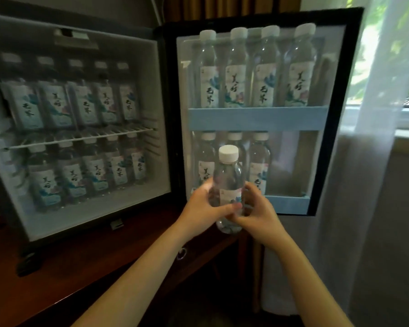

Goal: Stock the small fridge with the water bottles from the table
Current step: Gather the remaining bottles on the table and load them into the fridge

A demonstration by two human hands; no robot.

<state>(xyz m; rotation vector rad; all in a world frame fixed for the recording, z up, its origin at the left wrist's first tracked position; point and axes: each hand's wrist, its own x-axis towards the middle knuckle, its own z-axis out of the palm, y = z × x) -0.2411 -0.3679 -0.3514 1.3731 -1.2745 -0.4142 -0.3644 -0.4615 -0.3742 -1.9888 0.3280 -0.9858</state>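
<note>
1. The left hand (206,208) and right hand (257,213) cover most of the held bottle (228,175) label.
2. It hides most of the middle lower door bottle (234,136).
3. The picture's left edge cuts off the fridge (132,48); the labels inside are blurred.

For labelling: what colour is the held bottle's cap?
White cap, seen best in head view.

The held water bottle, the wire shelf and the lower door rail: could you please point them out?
held water bottle (228,154), head view, white cap.
wire shelf (80,138), head view, front bar.
lower door rail (291,205), head view, bare right end.
</note>
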